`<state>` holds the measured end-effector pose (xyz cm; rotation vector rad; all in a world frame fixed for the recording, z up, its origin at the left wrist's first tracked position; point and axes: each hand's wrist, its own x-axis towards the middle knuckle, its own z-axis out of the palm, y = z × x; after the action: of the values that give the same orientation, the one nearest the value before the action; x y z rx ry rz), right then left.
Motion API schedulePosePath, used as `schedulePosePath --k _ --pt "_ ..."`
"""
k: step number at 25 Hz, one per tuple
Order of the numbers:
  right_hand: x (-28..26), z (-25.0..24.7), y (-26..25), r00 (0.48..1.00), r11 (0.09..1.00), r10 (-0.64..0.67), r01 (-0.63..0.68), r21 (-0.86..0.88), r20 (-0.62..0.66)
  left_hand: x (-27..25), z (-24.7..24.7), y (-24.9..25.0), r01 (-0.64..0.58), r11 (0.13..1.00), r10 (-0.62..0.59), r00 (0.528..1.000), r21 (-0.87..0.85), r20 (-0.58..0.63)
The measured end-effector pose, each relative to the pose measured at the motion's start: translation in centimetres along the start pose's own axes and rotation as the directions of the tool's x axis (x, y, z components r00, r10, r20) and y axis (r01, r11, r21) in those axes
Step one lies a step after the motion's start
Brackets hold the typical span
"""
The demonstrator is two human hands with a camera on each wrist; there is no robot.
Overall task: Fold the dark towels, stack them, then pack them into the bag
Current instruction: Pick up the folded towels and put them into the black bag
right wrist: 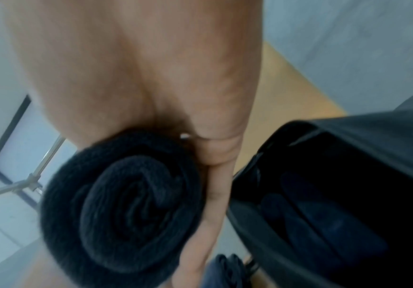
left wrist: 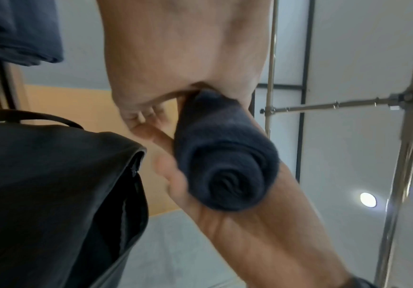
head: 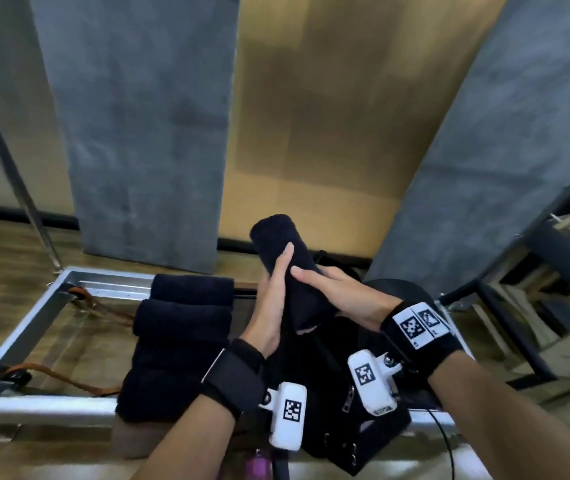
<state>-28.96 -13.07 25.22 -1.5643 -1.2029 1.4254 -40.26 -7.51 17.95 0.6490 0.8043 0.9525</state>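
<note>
A rolled dark towel stands tilted, upper end away from me, held between both hands. My left hand grips its left side with the thumb up along the roll. My right hand wraps it from the right, fingers across the front. The roll's spiral end shows in the wrist views. Just below and to the right is the black bag, its mouth open; blurred dark shapes lie inside. Several rolled dark towels lie side by side to the left.
The bag and towels rest on a glass table with a metal frame. A brown strap lies under the glass. Grey panels stand behind, a metal pole far left, dark and wooden furniture at the right.
</note>
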Motion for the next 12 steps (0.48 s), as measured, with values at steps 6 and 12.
schedulePosePath --k 6,12 --pt "-0.8 -7.8 1.8 0.888 0.938 0.121 -0.248 -0.241 -0.445 0.6 0.5 -4.1 -0.306 0.126 0.455 0.863 0.944 0.219" --pt "4.2 -7.5 5.1 0.8 0.795 0.462 -0.565 -0.22 -0.383 0.6 1.2 -4.9 -0.168 -0.091 0.147 0.973 0.982 0.18"
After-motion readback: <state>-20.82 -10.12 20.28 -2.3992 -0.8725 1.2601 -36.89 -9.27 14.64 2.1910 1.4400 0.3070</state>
